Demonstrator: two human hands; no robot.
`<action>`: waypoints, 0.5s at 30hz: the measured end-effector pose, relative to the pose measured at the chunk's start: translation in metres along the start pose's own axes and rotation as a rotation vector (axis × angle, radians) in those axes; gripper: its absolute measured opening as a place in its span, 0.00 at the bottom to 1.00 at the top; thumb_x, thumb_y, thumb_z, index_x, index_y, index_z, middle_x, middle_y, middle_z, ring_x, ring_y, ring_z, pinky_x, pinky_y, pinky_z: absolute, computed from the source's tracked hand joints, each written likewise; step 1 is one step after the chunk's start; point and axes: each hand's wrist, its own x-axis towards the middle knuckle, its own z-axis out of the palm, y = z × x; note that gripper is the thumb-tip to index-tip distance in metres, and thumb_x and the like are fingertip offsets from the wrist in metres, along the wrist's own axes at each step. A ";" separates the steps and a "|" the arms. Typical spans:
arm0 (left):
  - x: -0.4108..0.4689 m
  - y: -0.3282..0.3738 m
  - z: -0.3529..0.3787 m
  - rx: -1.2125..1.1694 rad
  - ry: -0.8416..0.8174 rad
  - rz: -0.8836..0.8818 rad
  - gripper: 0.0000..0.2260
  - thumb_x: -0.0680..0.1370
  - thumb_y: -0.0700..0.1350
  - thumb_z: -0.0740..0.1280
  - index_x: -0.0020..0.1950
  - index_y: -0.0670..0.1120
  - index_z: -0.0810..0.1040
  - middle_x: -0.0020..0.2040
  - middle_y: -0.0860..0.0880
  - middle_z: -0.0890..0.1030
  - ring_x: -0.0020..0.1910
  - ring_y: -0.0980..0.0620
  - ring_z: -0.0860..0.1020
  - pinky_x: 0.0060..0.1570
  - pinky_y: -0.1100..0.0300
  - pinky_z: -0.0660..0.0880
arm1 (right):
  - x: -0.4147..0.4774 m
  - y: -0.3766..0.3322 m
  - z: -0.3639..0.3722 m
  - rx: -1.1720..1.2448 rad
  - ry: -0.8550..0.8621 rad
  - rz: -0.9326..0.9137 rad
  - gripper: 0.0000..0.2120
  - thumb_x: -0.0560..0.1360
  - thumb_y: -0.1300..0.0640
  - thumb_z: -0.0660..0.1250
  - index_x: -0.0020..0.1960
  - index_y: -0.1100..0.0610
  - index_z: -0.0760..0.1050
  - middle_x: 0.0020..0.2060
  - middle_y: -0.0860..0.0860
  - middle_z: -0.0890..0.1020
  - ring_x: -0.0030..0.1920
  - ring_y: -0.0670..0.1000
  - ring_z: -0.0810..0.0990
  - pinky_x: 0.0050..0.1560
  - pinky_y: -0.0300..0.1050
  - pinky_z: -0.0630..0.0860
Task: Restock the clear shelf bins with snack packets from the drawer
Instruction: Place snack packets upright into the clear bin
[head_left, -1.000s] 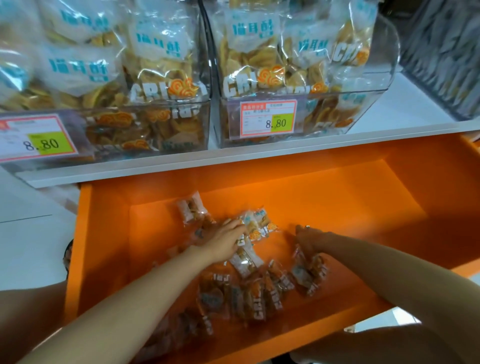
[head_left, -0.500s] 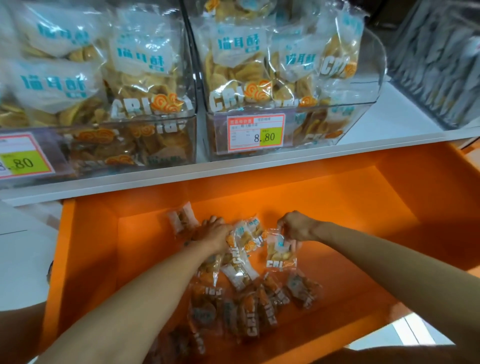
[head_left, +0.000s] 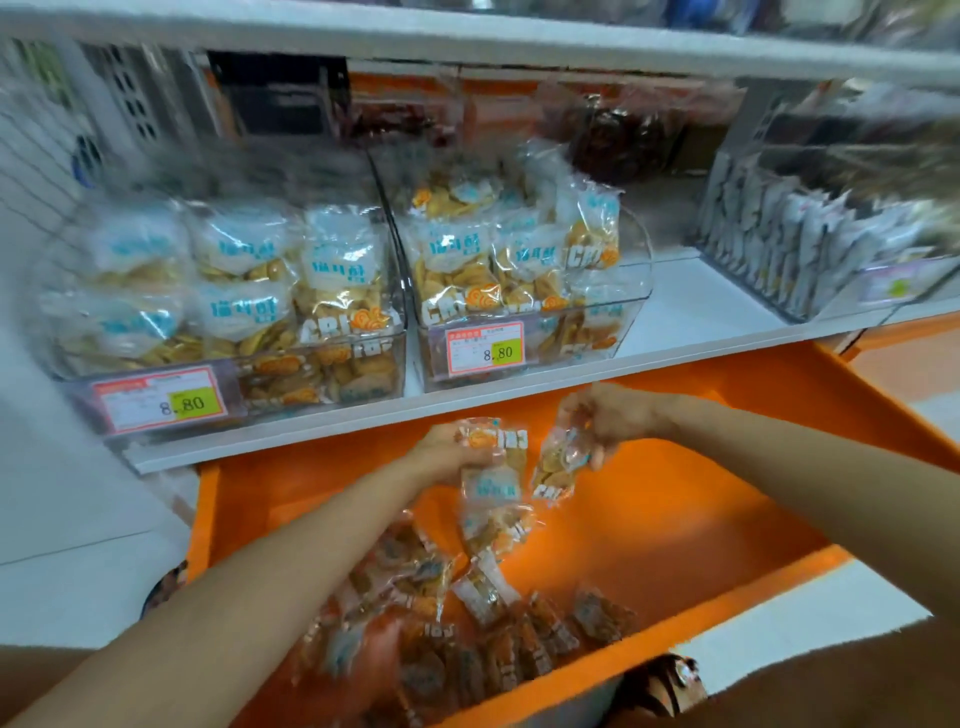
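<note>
Head view, one frame, edges smeared by motion.

Left hand (head_left: 451, 451), centre of the frame: grip clamped on a bunch of snack packets (head_left: 493, 470). The fingers curl round the top ends. The bunch hangs below and to the right of the hand, its lowest packet reaching down toward the drawer floor. Count in the bunch: at least two, exact number cannot be told.

Right hand (head_left: 609, 415), right of centre and a little higher: grip pinched on the top of a single packet (head_left: 557, 464). It hangs tilted, below and left of the fingers, just beside the left hand's bunch. Whether the two touch cannot be told.

Both hands are held above the open orange drawer (head_left: 649, 519), just below the front edge of the white shelf (head_left: 696, 306).

Loose packets (head_left: 467, 613) lie heaped on the drawer floor, lower centre, near the front wall and apart from both hands.

On the shelf, upper left: left bin (head_left: 332, 374), clear, packed with bags. Beside it, middle bin (head_left: 636, 270), clear, bags crowded to its left side. Its front bears a price tag (head_left: 485, 352) reading 8.80. Far right: a third bin (head_left: 769, 260) holding upright grey sachets, blurred.
</note>
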 end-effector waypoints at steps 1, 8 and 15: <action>-0.006 0.007 -0.001 -0.067 0.008 -0.010 0.05 0.74 0.41 0.71 0.46 0.47 0.75 0.44 0.48 0.81 0.43 0.51 0.80 0.47 0.56 0.77 | -0.011 -0.009 -0.010 0.021 0.035 -0.003 0.11 0.72 0.67 0.67 0.42 0.52 0.79 0.31 0.52 0.82 0.32 0.53 0.83 0.27 0.36 0.76; -0.058 0.062 -0.006 -0.010 0.084 0.047 0.08 0.75 0.50 0.69 0.48 0.47 0.79 0.35 0.54 0.78 0.36 0.55 0.71 0.39 0.62 0.67 | -0.078 -0.040 -0.060 0.188 0.207 -0.100 0.04 0.70 0.62 0.73 0.43 0.61 0.80 0.24 0.47 0.79 0.22 0.40 0.76 0.35 0.41 0.77; -0.097 0.094 -0.011 0.095 0.139 0.117 0.12 0.75 0.55 0.66 0.51 0.48 0.80 0.51 0.49 0.81 0.50 0.50 0.76 0.55 0.54 0.71 | -0.115 -0.049 -0.081 0.524 0.167 -0.173 0.14 0.70 0.77 0.65 0.52 0.65 0.74 0.41 0.58 0.80 0.25 0.48 0.79 0.28 0.39 0.78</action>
